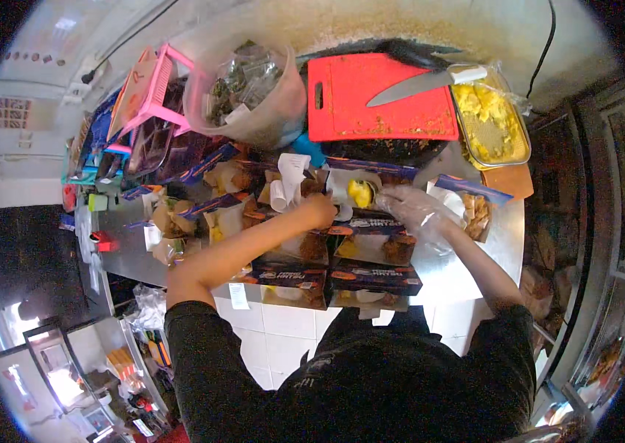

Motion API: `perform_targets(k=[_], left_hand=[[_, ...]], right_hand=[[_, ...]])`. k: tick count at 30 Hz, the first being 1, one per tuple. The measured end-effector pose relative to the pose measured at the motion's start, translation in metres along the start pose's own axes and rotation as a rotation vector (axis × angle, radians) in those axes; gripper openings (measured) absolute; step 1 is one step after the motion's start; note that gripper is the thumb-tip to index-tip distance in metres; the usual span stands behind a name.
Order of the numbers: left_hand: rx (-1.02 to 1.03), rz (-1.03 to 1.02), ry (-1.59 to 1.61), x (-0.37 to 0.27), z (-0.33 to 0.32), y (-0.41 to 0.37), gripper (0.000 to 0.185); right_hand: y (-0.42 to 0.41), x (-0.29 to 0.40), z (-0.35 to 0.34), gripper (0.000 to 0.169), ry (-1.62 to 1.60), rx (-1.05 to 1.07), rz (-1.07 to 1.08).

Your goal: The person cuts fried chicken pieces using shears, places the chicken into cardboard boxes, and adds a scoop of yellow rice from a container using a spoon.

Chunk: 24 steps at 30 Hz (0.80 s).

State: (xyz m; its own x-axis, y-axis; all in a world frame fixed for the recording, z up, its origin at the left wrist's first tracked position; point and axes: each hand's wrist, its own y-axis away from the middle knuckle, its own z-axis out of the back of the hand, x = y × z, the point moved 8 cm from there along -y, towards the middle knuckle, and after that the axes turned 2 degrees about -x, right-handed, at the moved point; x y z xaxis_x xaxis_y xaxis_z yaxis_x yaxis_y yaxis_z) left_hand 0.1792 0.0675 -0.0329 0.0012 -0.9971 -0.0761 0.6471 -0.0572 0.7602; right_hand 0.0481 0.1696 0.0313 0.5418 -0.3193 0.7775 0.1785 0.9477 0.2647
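My bare left hand (318, 211) is over the food boxes, beside a curled paper receipt (292, 176); what its fingers touch is hidden. A clear plastic glove covers my right hand (409, 206), whose fingers reach the right side of an open paper-lined box. In that box lies a yellow food piece (360, 193) with a dark edge. Whether my right hand grips anything I cannot tell. Nearer my body stand several dark printed food boxes (376, 274) with windows, stacked in two columns. Right of my right hand is another open box with brown food (477, 216).
Behind the boxes lies a red cutting board (384, 119) with a large kitchen knife (412, 88) on it. A glass dish of yellow food (492, 124) stands right of it. A translucent tub of bagged greens (284, 111) and a pink plastic rack (160, 111) are at the back left.
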Motion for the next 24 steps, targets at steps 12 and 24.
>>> perform_targets(k=[12, 24], left_hand=[[-0.118, 0.049, 0.152, 0.007, -0.019, 0.003, 0.022], [-0.268, 0.099, 0.195, 0.003, 0.025, 0.039, 0.021]], right_hand=[[-0.025, 0.081, -0.006, 0.029, 0.433, -0.158, 0.330], [-0.015, 0.076, 0.004, 0.021, 0.378, -0.034, 0.097]])
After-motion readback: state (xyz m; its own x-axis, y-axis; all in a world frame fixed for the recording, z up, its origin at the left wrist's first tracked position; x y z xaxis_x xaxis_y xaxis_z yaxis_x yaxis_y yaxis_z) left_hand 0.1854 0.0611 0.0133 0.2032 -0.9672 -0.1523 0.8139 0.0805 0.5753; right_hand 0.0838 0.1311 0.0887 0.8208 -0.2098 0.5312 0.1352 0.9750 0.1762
